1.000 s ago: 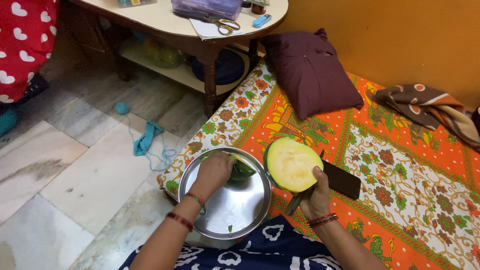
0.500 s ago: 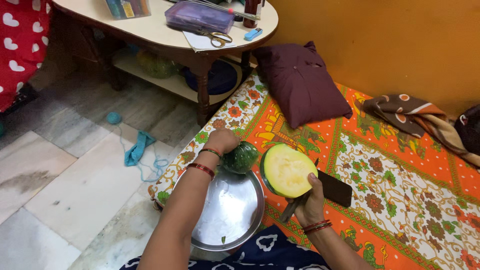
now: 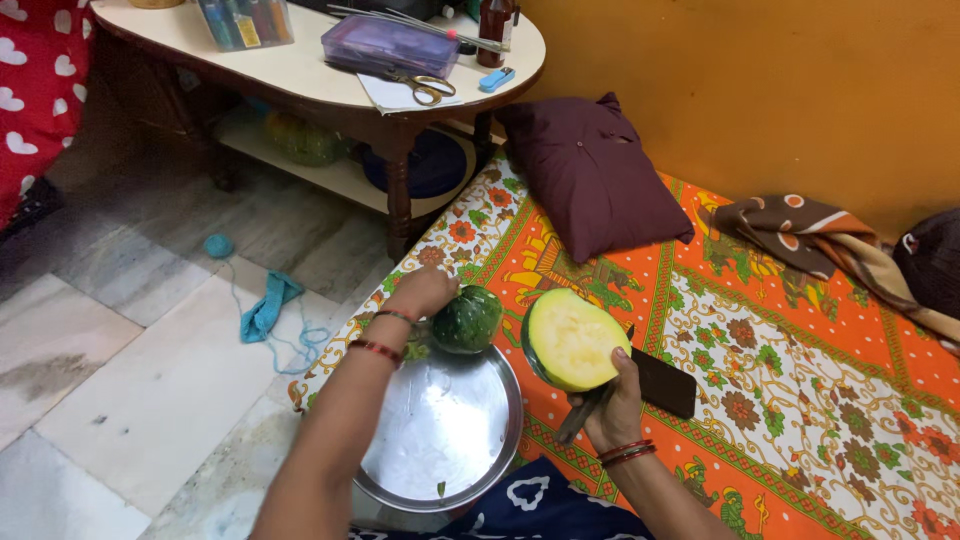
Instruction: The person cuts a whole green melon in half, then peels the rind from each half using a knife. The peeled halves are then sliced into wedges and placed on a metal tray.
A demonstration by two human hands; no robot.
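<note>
Left hand (image 3: 425, 292) lifted dark green melon piece (image 3: 466, 319) out of steel plate (image 3: 440, 430), now beyond far rim.

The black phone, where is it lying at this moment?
In the head view the black phone lies flat on the orange floral sheet, just right of the right hand that holds the cut melon half.

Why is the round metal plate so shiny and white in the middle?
Head view: the steel plate mirrors soft room light as a pale, hazy patch; the cut gourd half is evenly lit and sharp; the floor under the table lies in shadow.
</note>
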